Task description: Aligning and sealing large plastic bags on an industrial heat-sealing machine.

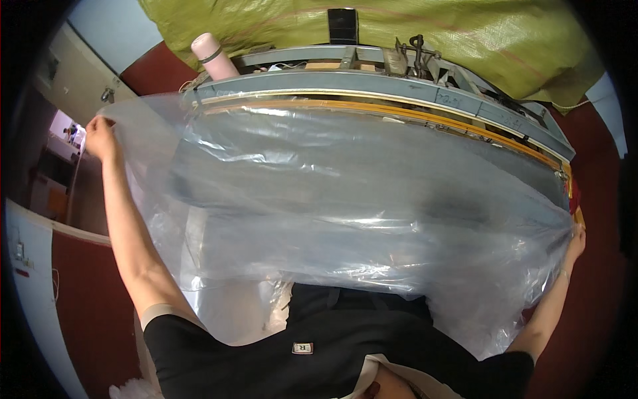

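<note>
A large sheet of clear plastic film [345, 199] is stretched wide across the front of a person in a black top [319, 352], billowing and creased, its upper edge lying against the long grey metal frame [399, 86] of a workbench and its lower folds sagging toward the person's waist. Through the film a grey surface shows dimly.

The left hand [100, 136], arm raised and fully extended, is closed on the film's upper left corner, fingers pinched round the edge so the plastic pulls taut from that point. The right hand [575, 241], lower and far out to the side, meets the film's right edge; its fingers appear curled into the plastic, though the bunched film hides most of the hand and the exact grip cannot be told.

Along the frame runs a thin yellow-orange strip [425, 114], just beyond the film's top edge. A pink cylindrical flask [214, 56] with a dark band stands tilted at the frame's left end. Behind the bench hangs a yellow-green woven tarpaulin [412, 30], with a dark phone-like slab [343, 25] upright before it. The floor [86, 312] on either side is dark red, with a pale wall [30, 279] at the left.
</note>
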{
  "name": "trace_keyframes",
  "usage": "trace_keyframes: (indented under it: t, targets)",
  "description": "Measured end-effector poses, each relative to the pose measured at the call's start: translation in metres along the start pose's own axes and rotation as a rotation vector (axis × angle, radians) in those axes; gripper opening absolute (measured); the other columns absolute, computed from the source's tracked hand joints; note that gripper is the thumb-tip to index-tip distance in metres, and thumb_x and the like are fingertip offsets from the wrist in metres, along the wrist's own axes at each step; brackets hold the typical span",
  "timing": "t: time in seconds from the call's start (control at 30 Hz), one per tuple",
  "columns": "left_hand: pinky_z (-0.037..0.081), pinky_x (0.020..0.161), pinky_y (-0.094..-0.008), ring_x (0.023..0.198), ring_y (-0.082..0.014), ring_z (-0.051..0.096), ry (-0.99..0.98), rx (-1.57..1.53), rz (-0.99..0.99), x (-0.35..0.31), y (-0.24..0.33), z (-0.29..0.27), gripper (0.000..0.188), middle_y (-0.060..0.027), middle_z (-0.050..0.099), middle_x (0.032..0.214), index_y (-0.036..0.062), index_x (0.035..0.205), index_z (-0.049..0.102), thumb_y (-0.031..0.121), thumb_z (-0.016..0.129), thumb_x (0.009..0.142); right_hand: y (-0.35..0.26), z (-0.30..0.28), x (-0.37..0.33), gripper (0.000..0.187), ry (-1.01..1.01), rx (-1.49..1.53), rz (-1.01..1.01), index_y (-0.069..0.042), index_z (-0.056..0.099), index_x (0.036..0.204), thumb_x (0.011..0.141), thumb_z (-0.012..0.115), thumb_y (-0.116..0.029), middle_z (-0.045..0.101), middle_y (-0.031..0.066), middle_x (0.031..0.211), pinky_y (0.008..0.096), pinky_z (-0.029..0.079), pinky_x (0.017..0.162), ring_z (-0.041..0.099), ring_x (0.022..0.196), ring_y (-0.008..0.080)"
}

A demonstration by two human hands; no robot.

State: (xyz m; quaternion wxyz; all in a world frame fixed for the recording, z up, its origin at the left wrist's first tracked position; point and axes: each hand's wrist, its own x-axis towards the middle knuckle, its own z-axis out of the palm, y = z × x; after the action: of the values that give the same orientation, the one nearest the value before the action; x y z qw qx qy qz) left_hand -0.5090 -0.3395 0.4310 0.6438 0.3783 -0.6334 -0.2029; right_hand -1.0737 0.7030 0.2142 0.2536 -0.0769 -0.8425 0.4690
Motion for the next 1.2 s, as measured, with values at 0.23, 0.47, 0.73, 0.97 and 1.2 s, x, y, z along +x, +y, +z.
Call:
trace_keyframes:
  t: [0.23, 0.47, 0.73, 0.97, 1.2]
  targets:
    - [0.025, 0.1, -0.0367, 0.123, -0.026, 0.033, -0.867, 0.347, -0.306, -0.162, -0.117, 0.105, 0.072, -0.0171, 0.034, 0.132, 0.0055, 0.134, 0.023, 0.044, 0.053, 0.081, -0.049, 0.063, -0.035, 0.044, 0.069, -0.799, 0.015, -0.003, 0.059, 0.096, 0.084, 0.044, -0.042, 0.058, 0.0215, 0.097, 0.0449, 0.042, 0.076, 0.053, 0.093, 0.0394]
    - [0.029, 0.098, -0.0371, 0.118, -0.0281, 0.04, -0.797, 0.777, 0.107, -0.136, -0.18, 0.099, 0.049, -0.0144, 0.043, 0.127, 0.0095, 0.123, 0.046, 0.042, 0.04, 0.086, -0.071, 0.063, -0.049, 0.044, 0.133, -0.936, 0.075, -0.003, 0.061, 0.09, 0.084, 0.045, -0.043, 0.059, 0.0217, 0.093, 0.0469, 0.044, 0.074, 0.056, 0.09, 0.0382]
    - [0.041, 0.076, -0.0279, 0.088, -0.0145, 0.055, -0.988, -0.275, -0.182, -0.304, 0.072, 0.183, 0.03, -0.006, 0.059, 0.1, 0.0043, 0.106, 0.056, 0.026, 0.051, 0.086, -0.06, 0.061, -0.043, 0.035, 0.084, -0.92, -0.015, -0.003, 0.059, 0.09, 0.085, 0.045, -0.034, 0.061, 0.0188, 0.09, 0.0437, 0.045, 0.074, 0.058, 0.088, 0.0334]
    - [0.028, 0.098, -0.0336, 0.122, -0.023, 0.033, -2.299, -0.894, -0.688, -0.569, 0.302, 0.108, 0.055, -0.0131, 0.04, 0.129, 0.0042, 0.129, 0.033, 0.022, 0.057, 0.083, -0.059, 0.061, -0.04, 0.034, 0.082, -0.863, 0.067, -0.003, 0.057, 0.093, 0.085, 0.044, -0.034, 0.061, 0.0193, 0.092, 0.042, 0.045, 0.076, 0.058, 0.089, 0.0332]
    - [0.034, 0.092, -0.0291, 0.105, -0.0195, 0.048, -2.465, -0.665, -0.902, -0.635, 0.33, 0.124, 0.042, -0.0132, 0.052, 0.111, -0.0028, 0.115, 0.046, 0.022, 0.058, 0.082, -0.059, 0.05, -0.042, 0.036, 0.043, -0.823, 0.051, -0.003, 0.056, 0.096, 0.085, 0.046, -0.036, 0.061, 0.0192, 0.093, 0.0426, 0.045, 0.076, 0.058, 0.09, 0.0338]
